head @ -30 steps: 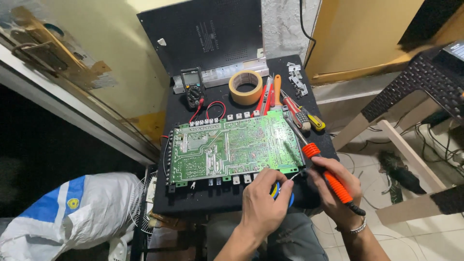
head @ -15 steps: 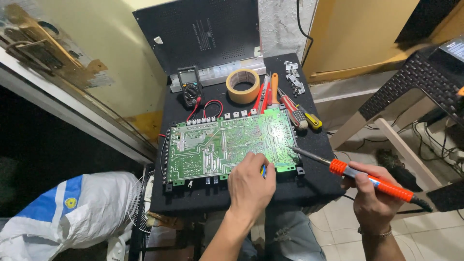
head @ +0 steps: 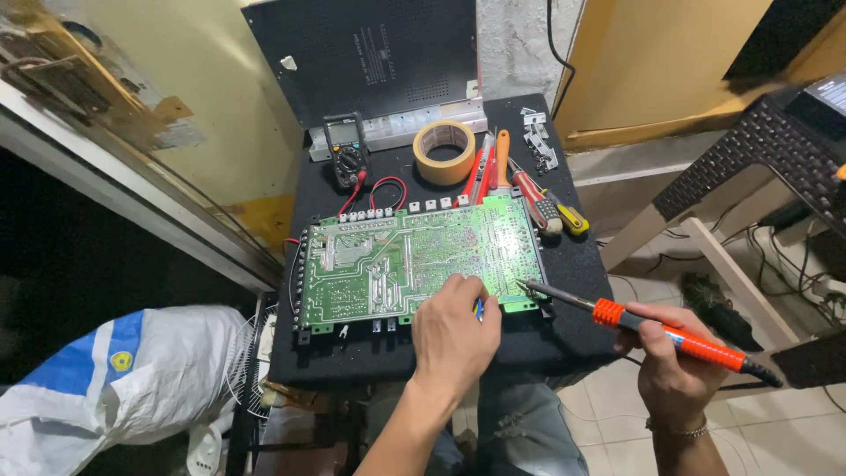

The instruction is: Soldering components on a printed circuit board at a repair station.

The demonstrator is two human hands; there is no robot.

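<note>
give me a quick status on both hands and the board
Left hand grip shut on a small blue tool over the green circuit board. Right hand grip shut on orange-handled soldering iron, tip at the board's right edge. Nothing in the way.

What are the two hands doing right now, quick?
Left hand: closed on a small blue-tipped tool, over the green circuit board.
Right hand: closed on the orange soldering iron.

A digital multimeter (head: 345, 150) with red and black leads lies at the rear of the black table (head: 577, 264), beside a roll of tan masking tape (head: 444, 151). Screwdrivers (head: 538, 201) lie right of the tape. A white sack (head: 106, 388) sits lower left.
</note>
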